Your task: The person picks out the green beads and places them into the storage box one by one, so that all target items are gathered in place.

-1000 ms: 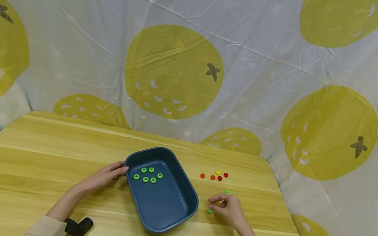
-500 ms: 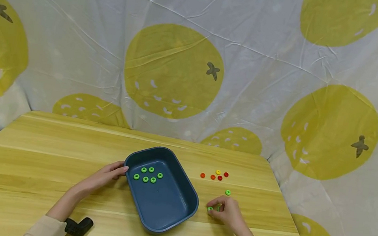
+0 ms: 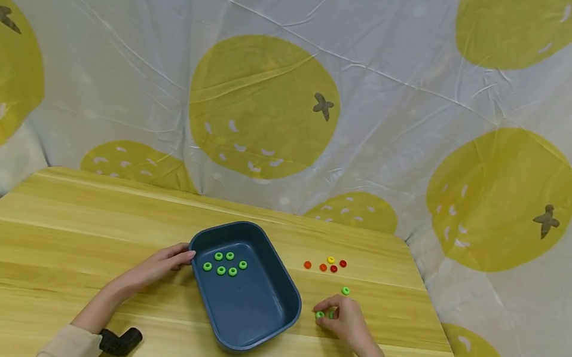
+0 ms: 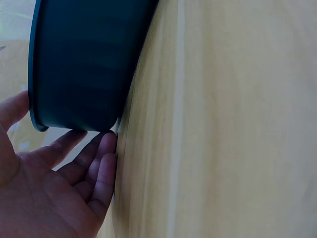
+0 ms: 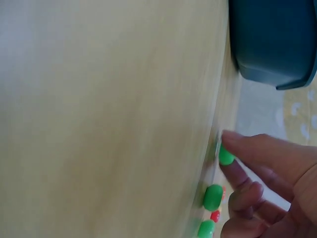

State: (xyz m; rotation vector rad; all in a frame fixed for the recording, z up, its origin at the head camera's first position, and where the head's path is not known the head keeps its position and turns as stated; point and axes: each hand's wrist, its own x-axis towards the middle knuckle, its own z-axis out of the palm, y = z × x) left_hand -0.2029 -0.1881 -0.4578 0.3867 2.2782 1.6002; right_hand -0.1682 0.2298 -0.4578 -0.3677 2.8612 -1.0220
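My left hand (image 3: 169, 259) holds the near-left side of a dark blue plastic bin (image 3: 251, 319). In the left wrist view, its thumb lies at the rim and its fingertips rest against the outer wall. Right of the bin, thumb and index finger of my right hand (image 3: 345, 322) pinch a small green ring bead (image 5: 226, 156) at the table surface. A second green bead (image 5: 213, 197) lies by these fingers, partly hidden from the head view. Beyond the hand sits a third green bead (image 3: 345, 291). Several green beads (image 3: 221, 271) lie inside the bin, toward its far end.
At the back right of the wooden table (image 3: 97, 214), orange beads (image 3: 308, 264), a yellow bead (image 3: 331, 260) and red beads (image 3: 343, 264) form a loose group. A fruit-printed cloth (image 3: 384, 95) hangs behind the table. Each wrist bears a black camera mount (image 3: 120, 341).
My right fingers have come together on the green bead, and the bead beyond the hand shows more fully. The left hand and the bin have stayed in place.
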